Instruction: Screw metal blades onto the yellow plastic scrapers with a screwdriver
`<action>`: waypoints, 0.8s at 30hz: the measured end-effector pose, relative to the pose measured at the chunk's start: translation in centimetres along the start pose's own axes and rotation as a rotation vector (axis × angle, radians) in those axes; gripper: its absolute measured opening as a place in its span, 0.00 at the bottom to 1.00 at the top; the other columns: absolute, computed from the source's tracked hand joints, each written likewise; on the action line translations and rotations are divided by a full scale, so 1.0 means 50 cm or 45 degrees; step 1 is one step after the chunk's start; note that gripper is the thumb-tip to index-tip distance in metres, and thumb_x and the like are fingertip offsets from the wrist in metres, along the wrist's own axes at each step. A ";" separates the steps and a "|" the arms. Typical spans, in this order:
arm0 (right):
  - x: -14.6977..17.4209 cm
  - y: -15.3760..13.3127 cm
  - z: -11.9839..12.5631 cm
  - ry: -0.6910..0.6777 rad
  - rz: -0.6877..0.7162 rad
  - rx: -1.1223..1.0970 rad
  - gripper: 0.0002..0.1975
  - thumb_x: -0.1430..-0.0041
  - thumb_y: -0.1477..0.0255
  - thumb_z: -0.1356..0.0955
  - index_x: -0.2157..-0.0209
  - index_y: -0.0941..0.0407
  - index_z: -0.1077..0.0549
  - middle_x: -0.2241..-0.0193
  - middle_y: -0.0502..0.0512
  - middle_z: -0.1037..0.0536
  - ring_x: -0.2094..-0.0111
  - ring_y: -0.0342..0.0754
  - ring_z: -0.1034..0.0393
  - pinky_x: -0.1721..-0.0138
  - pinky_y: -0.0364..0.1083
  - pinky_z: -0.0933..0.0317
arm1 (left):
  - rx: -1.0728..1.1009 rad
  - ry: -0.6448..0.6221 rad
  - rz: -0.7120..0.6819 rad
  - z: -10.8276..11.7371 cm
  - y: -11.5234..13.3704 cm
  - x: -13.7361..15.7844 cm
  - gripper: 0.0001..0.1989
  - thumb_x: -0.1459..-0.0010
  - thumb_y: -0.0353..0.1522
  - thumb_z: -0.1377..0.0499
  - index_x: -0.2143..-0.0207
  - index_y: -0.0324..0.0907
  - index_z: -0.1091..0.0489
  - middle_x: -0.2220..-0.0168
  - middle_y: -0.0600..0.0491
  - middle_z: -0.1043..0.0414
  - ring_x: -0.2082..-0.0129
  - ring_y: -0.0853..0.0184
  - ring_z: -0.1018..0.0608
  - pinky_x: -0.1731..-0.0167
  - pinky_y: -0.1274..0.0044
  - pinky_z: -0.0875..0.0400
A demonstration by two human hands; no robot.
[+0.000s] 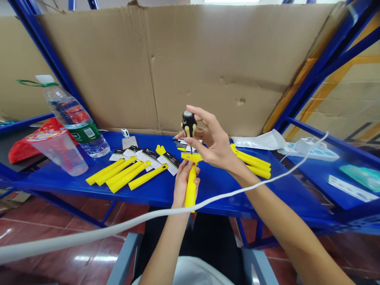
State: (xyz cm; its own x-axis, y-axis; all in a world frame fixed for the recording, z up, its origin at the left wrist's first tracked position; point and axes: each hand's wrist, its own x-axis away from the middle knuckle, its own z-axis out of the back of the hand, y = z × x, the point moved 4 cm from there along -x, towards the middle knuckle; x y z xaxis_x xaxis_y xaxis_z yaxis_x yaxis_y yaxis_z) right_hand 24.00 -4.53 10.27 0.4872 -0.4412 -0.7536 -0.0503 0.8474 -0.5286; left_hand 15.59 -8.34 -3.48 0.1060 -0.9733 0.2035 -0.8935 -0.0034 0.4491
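Observation:
My left hand (181, 183) is closed around the neck of a yellow T-headed scraper (190, 196), its handle pointing down towards me. Above it, my right hand (218, 144) grips a stubby screwdriver (187, 124) with a black and cream handle between thumb and fingers. The screwdriver stands upright, its shaft reaching down to the scraper's head; whether the tip sits in a screw is too small to tell. Behind the hands lie some flat metal pieces, partly hidden. Several yellow scrapers (118, 174) with black-and-white cards (147, 153) lie to the left.
More yellow scrapers (257, 163) rest right of my hands on the blue table (219, 190). A water bottle (86, 130) and a plastic cup (63, 154) stand at left. A white cable (142, 219) crosses in front of my forearms. Cardboard (190, 59) walls the back.

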 end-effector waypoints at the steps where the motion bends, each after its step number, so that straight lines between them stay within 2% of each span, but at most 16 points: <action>1: -0.005 0.001 -0.007 -0.034 0.017 -0.043 0.33 0.25 0.55 0.33 0.25 0.41 0.45 0.35 0.58 0.33 0.43 0.59 0.22 0.42 0.62 0.23 | 0.003 0.003 0.001 0.000 0.000 0.000 0.18 0.40 0.25 0.30 0.51 0.44 0.32 0.60 0.55 0.24 0.71 0.74 0.19 0.83 0.88 0.36; 5: -0.023 0.017 -0.029 -0.137 0.072 -0.149 0.31 0.25 0.58 0.32 0.27 0.45 0.42 0.38 0.59 0.31 0.47 0.54 0.20 0.42 0.59 0.22 | 0.010 0.003 0.005 0.000 0.000 -0.001 0.16 0.38 0.24 0.32 0.51 0.43 0.30 0.61 0.55 0.24 0.72 0.74 0.20 0.84 0.88 0.36; 10: -0.033 0.036 -0.037 -0.128 0.160 -0.218 0.30 0.25 0.60 0.31 0.28 0.48 0.41 0.37 0.60 0.32 0.49 0.52 0.19 0.46 0.58 0.20 | -0.009 0.006 0.007 -0.001 0.003 -0.004 0.11 0.35 0.24 0.35 0.53 0.43 0.30 0.61 0.54 0.24 0.72 0.74 0.20 0.84 0.87 0.35; 19: -0.031 0.035 -0.032 -0.119 0.097 -0.205 0.32 0.26 0.56 0.31 0.27 0.47 0.40 0.34 0.60 0.33 0.44 0.55 0.22 0.43 0.58 0.22 | 0.007 -0.011 0.000 0.003 0.000 -0.007 0.08 0.31 0.24 0.39 0.52 0.42 0.29 0.59 0.52 0.23 0.72 0.73 0.20 0.85 0.87 0.36; 24: -0.030 0.039 -0.031 -0.140 0.076 -0.156 0.34 0.26 0.54 0.32 0.26 0.46 0.42 0.34 0.60 0.33 0.43 0.56 0.22 0.42 0.58 0.23 | 0.006 -0.073 0.004 0.016 -0.003 -0.017 0.12 0.34 0.25 0.35 0.51 0.44 0.29 0.57 0.52 0.22 0.70 0.73 0.19 0.82 0.87 0.35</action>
State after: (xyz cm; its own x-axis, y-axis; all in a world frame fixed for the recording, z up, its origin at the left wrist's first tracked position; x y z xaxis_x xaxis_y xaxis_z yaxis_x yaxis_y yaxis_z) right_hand 21.83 -2.67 9.74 0.5726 -0.3501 -0.7413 -0.1846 0.8260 -0.5326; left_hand 15.27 -7.69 -4.39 0.0780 -0.9849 0.1548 -0.8959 -0.0012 0.4442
